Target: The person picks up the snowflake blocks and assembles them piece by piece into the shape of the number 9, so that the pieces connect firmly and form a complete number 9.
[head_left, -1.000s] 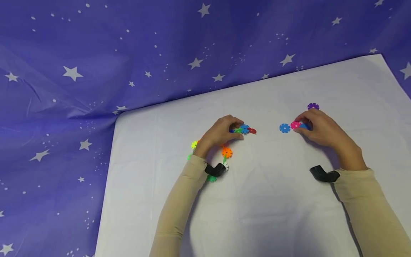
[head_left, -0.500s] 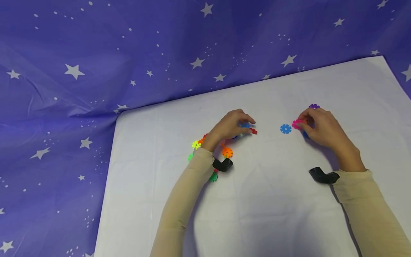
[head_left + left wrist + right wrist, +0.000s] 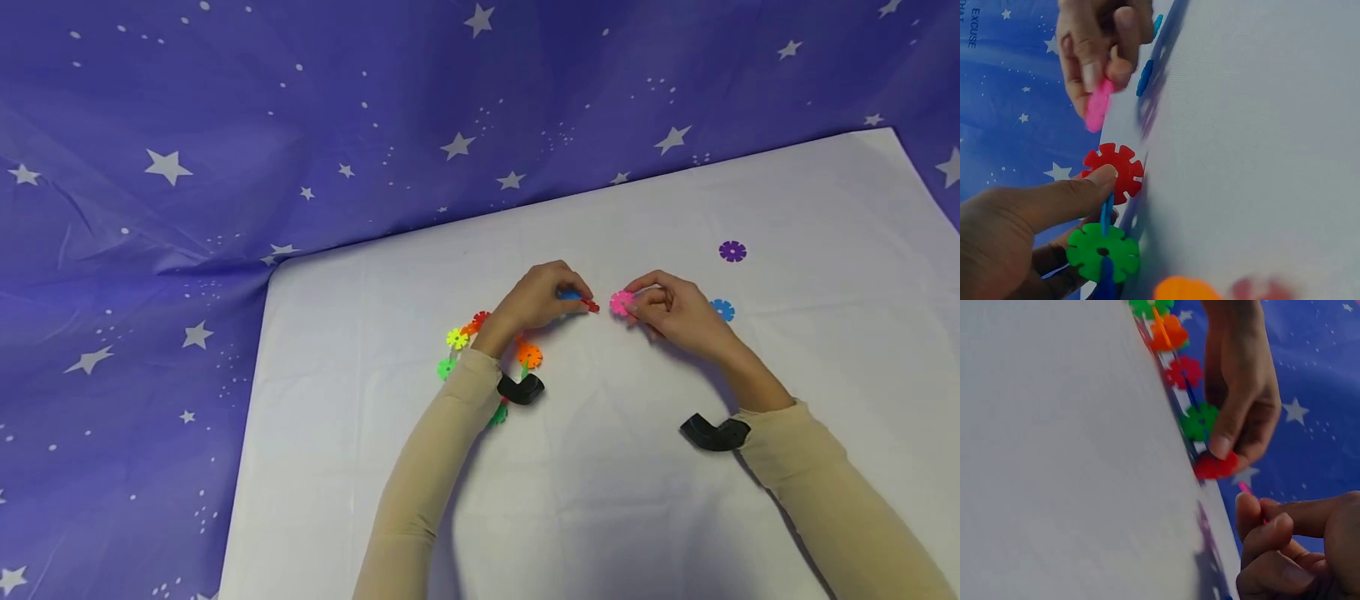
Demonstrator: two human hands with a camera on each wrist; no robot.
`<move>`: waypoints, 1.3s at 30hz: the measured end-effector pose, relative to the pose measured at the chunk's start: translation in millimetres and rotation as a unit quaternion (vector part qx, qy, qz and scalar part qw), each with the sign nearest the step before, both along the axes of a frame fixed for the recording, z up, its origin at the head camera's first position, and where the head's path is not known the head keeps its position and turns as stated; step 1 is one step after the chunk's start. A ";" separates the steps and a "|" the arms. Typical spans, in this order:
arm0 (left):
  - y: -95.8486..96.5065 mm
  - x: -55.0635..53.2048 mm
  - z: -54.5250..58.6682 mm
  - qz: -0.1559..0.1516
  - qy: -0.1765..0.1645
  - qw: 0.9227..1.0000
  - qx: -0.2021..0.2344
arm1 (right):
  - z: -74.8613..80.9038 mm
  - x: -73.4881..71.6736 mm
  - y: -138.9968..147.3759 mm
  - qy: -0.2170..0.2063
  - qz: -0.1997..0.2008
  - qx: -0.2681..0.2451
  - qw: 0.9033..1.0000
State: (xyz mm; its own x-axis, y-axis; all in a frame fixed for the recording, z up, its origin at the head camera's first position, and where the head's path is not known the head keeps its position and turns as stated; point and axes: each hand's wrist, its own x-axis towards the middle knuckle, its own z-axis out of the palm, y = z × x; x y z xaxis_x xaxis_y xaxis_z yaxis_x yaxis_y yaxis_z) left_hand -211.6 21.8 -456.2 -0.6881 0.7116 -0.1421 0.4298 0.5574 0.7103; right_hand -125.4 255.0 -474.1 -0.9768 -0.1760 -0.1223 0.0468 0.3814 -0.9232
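Note:
My left hand (image 3: 534, 298) pinches a red notched snowflake disc (image 3: 1127, 169) between thumb and fingers. This disc is the end of a chain: a blue disc (image 3: 1106, 214), seen edge-on, slots into it, then a green disc (image 3: 1088, 240). In my right hand (image 3: 686, 318) a pink snowflake disc (image 3: 619, 302) is pinched between thumb and fingertips, a short gap to the right of the red one. The chain curves back to an orange disc (image 3: 529, 357), a yellow disc (image 3: 457, 337) and several others; my left hand and forearm cover part of it.
On the white tablecloth (image 3: 600, 483), a loose blue disc (image 3: 722, 310) lies just right of my right hand. Another blue disc (image 3: 1145, 78) shows in the left wrist view. A purple disc (image 3: 732, 251) lies farther back. A starry blue curtain (image 3: 375, 125) hangs behind the table.
My right hand has picked up the pink disc and carried it left towards the chain's end. My left hand has shifted right along the chain to its red end disc.

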 end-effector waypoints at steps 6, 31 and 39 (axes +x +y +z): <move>-3.6 -0.4 -8.7 0.013 -0.023 0.999 0.045 | -10.4 2.2 -10.8 -0.047 0.022 -0.030 0.998; -7.9 -3.1 -13.6 0.034 -0.029 0.996 0.078 | -18.7 3.3 -24.9 -0.043 0.009 -0.117 0.992; -5.5 -1.7 -13.7 0.038 -0.049 0.995 0.074 | -18.3 4.4 -32.7 -0.042 -0.022 -0.107 0.993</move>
State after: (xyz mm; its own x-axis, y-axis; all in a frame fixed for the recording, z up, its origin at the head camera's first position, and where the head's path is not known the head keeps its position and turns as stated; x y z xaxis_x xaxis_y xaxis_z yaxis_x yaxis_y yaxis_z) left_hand -213.3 16.3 -469.9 -0.7283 0.6767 -0.1083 0.3159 0.4717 0.8232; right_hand -121.0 222.3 -492.4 -0.9720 -0.1647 -0.1673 0.1387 0.1720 -0.9753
